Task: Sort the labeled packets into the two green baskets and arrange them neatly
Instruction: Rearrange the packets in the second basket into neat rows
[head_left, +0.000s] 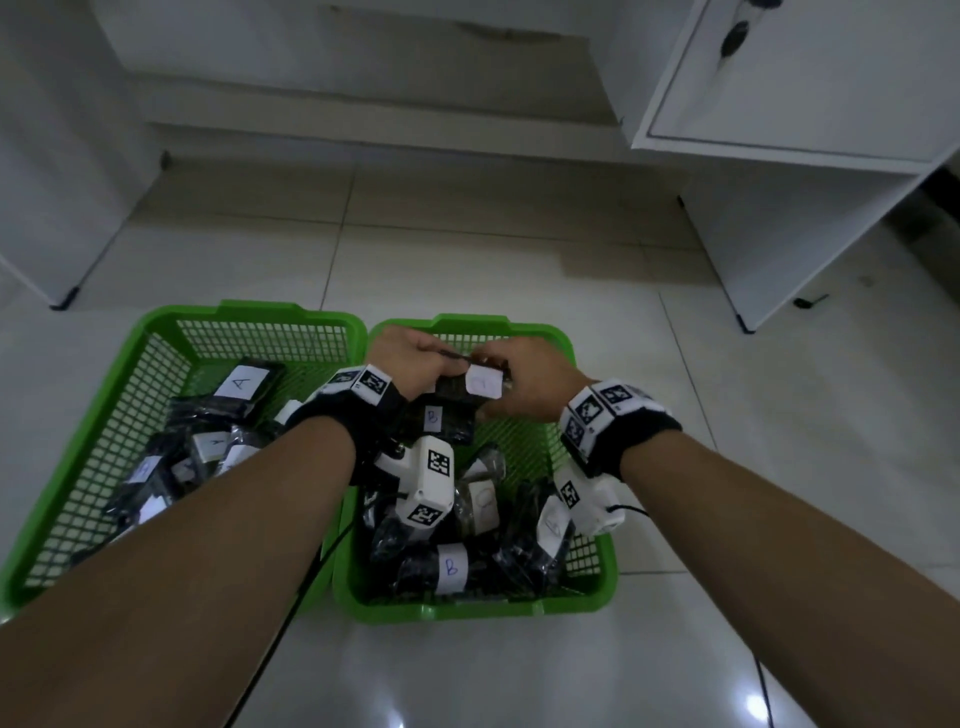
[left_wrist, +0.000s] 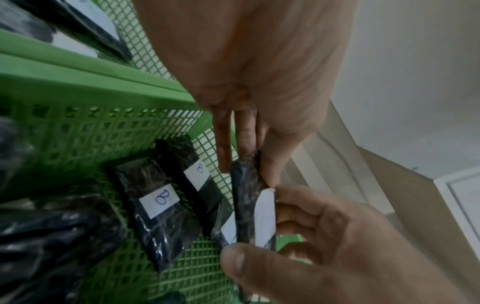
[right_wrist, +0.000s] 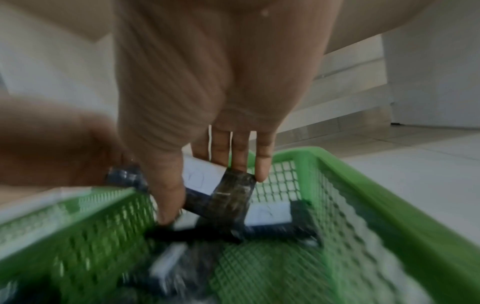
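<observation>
With both hands, left hand (head_left: 415, 358) and right hand (head_left: 530, 384), pinching the black packet (head_left: 470, 384), lay it flat, label up, beside the B packets (left_wrist: 158, 207) in the right basket (head_left: 592, 587).

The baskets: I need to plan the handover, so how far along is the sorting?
Packets already sit in both baskets: an A packet in the left basket, B packets flat in the right basket. Left hand and right hand grip one packet. Heaps nearer the person are still untidy.
</observation>
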